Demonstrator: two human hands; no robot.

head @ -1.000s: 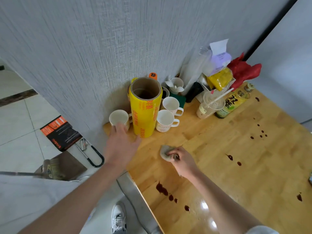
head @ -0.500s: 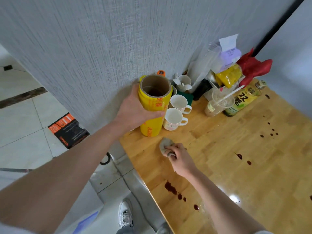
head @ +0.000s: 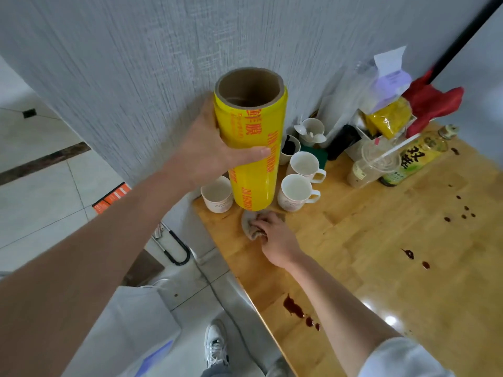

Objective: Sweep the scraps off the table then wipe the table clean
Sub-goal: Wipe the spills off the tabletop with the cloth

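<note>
Beside the white mugs [head: 295,192], left hand [head: 211,148] lifts yellow roll [head: 251,148].

Wooden table [head: 381,268], glossy, butted against the wall on its far side. Dark red stains [head: 295,311] near the left edge, more drops [head: 460,213] to the right. At the far corner: white mugs [head: 295,191], a paper cup [head: 217,198], a plastic cup [head: 373,167] with straw, a lying bottle [head: 413,159]. Grey rag [head: 251,227] flat on the wood, just near of the mugs.
</note>
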